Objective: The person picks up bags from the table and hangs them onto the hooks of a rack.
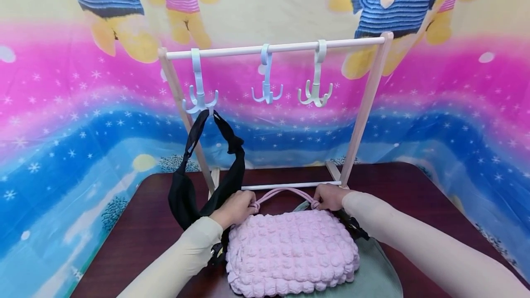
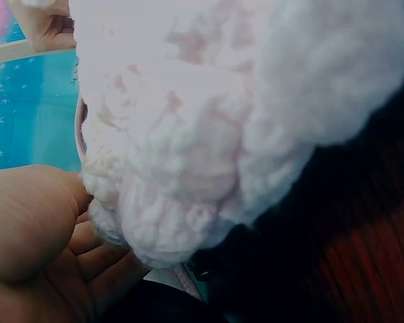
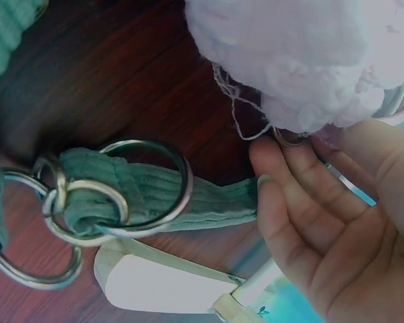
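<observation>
A puffy pink handbag (image 1: 290,252) with a thin pink handle (image 1: 285,189) stands at the front middle of the table. My left hand (image 1: 238,208) pinches the handle's left end, where it meets the bag's top corner. At the opposite corner, my right hand (image 1: 330,197) holds the handle's right end. The left wrist view has the bumpy fabric close up beside the palm. Beneath and to the right of the pink bag lies a green bag (image 1: 381,270). Its corduroy strap (image 3: 222,202), with metal rings, reaches my right fingertips in the right wrist view.
A black bag (image 1: 186,192) hangs by its strap from the left hook (image 1: 199,91) and reaches down beside my left hand. Two more hooks, one blue (image 1: 267,82) and one pale green (image 1: 317,82), hang from the white rack bar (image 1: 290,47) behind the bags.
</observation>
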Motion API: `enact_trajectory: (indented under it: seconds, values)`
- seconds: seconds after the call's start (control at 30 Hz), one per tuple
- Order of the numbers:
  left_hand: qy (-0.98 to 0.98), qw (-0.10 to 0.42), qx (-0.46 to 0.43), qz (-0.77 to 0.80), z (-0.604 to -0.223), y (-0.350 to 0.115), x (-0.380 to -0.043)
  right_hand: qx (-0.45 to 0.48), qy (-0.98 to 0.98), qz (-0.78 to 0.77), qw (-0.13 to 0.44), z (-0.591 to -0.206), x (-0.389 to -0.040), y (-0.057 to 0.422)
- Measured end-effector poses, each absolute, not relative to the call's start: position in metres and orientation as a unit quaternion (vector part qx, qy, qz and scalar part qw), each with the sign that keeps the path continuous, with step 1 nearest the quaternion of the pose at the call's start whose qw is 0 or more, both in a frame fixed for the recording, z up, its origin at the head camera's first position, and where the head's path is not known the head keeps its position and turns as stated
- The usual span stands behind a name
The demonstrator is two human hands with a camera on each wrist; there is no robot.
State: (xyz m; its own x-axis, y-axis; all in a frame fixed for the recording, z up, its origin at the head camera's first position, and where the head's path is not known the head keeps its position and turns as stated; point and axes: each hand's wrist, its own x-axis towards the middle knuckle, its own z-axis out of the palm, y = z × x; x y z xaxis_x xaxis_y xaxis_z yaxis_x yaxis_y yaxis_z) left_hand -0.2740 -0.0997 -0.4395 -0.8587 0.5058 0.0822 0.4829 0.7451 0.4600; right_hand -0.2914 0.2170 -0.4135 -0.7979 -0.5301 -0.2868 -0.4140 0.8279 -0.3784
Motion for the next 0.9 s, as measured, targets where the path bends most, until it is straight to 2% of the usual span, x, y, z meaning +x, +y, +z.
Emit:
enact_trajectory:
  seconds: [0.23, 0.37, 0.6, 0.9]
  values:
    - [0.934, 0.026, 0.264, 0.239, -0.4394, -0.0981, -0.2730, -0.224, 0.929, -0.171, 0.241, -0.4095, -0.2914, 0.2172]
    - [0.935, 0.023, 0.258, 0.242, -0.4384, -0.0985, -0.2726, -0.210, 0.928, -0.178, 0.249, -0.4074, -0.2911, 0.2149]
    - [0.935, 0.010, 0.258, 0.244, -0.4387, -0.0986, -0.2719, -0.224, 0.932, -0.178, 0.224, -0.4106, -0.2928, 0.2108]
    - [0.938, 0.020, 0.246, 0.241, -0.4393, -0.0992, -0.2711, -0.259, 0.933, -0.166, 0.189, -0.4143, -0.2925, 0.2094]
